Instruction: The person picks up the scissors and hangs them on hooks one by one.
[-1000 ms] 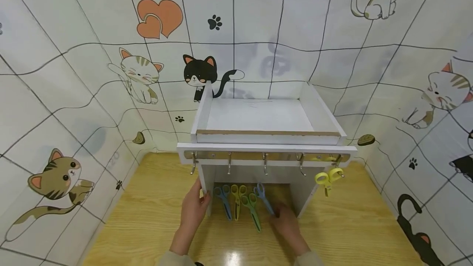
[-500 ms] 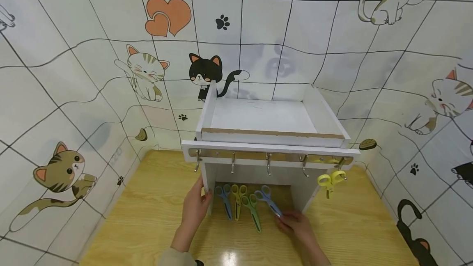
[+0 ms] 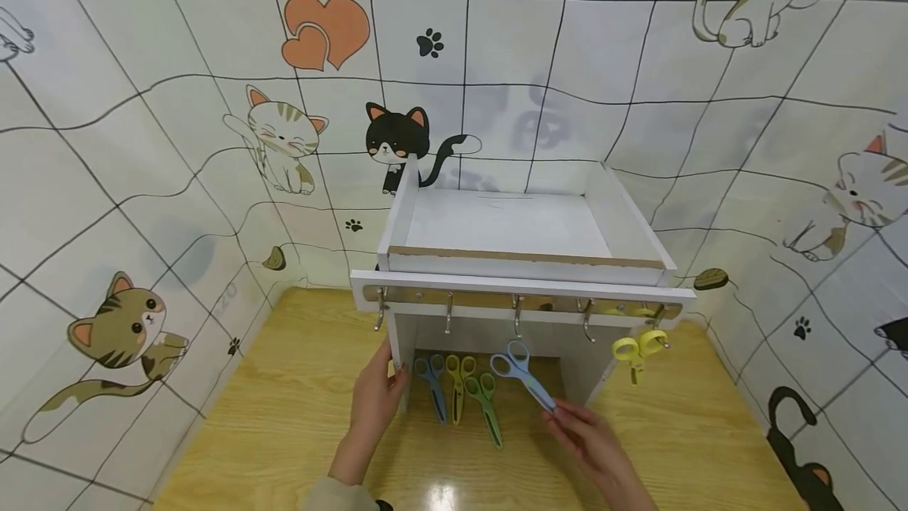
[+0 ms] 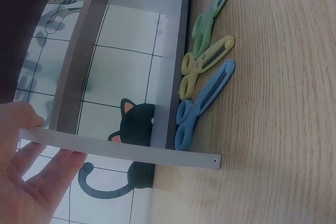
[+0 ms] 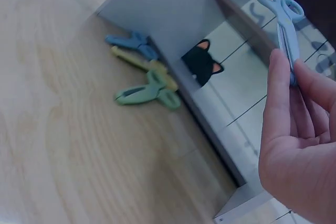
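Note:
My right hand [image 3: 596, 448] pinches a pair of light blue scissors [image 3: 523, 375] by the blade end, handles pointing up and away, below the hook rail. In the right wrist view the thumb and fingers close on the blades of these scissors [image 5: 286, 24]. My left hand [image 3: 374, 397] grips the left side panel of the white shelf [image 3: 403, 337]; the left wrist view shows thumb and fingers on either side of the panel edge [image 4: 121, 150]. On the table under the shelf lie blue scissors [image 3: 433, 389], yellow scissors [image 3: 458, 389] and green scissors [image 3: 485, 408].
Metal hooks [image 3: 518, 315] line the shelf's front rail [image 3: 468, 302]. Yellow scissors [image 3: 638, 349] hang from the rightmost hook. An open tray top [image 3: 496, 223] crowns the shelf. Behind stands a wall [image 3: 567, 46] with cat drawings; the wooden table [image 3: 284, 385] spreads around.
The light blue scissors have been lifted off the table by my right hand and moved up and to the right. My left hand stays on the side panel. The view has shifted slightly.

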`<action>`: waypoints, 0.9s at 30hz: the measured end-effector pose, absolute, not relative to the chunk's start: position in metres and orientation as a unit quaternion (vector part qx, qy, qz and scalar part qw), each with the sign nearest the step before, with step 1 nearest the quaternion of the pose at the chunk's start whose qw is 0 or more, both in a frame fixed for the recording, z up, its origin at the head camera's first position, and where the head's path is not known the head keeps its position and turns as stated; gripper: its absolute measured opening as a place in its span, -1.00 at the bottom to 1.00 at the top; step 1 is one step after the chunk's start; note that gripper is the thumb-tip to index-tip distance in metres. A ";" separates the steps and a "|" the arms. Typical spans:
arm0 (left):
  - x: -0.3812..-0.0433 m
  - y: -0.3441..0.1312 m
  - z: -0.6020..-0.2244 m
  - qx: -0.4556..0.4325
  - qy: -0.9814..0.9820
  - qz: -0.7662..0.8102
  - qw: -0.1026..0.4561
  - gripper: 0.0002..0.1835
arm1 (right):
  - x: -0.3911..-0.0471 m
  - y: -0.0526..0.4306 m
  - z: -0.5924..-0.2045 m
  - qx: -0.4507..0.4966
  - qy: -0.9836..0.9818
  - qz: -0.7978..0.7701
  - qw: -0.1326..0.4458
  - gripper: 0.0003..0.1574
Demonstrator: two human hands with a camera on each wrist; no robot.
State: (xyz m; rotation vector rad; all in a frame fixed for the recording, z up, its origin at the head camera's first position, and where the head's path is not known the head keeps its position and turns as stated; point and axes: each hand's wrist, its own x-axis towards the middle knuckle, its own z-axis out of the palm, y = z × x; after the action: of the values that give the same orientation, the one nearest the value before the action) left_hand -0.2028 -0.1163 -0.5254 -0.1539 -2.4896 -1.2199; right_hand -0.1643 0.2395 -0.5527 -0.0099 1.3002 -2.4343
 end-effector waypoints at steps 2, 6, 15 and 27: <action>-0.202 -0.116 -0.526 -0.055 -0.882 -0.431 0.183 -0.34 | -0.162 0.241 -0.547 -0.025 0.438 -0.877 0.196 -0.47; -0.202 -0.115 -0.526 -0.053 -0.883 -0.430 0.183 -0.34 | -0.160 0.243 -0.537 -0.078 0.400 -0.891 0.198 -0.47; -0.203 -0.115 -0.524 -0.052 -0.882 -0.433 0.179 -0.36 | -0.157 0.250 -0.525 -0.181 0.343 -0.906 0.171 -0.43; -0.203 -0.115 -0.526 -0.056 -0.884 -0.432 0.173 -0.30 | -0.153 0.265 -0.505 -0.275 0.305 -0.899 0.151 -0.47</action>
State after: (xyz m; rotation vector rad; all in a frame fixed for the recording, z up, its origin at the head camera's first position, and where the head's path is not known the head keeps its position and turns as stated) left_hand -0.2031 -0.1154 -0.5255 -0.1596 -2.5065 -1.2244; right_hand -0.1528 0.2650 -0.5055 -0.7905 0.8750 -2.5828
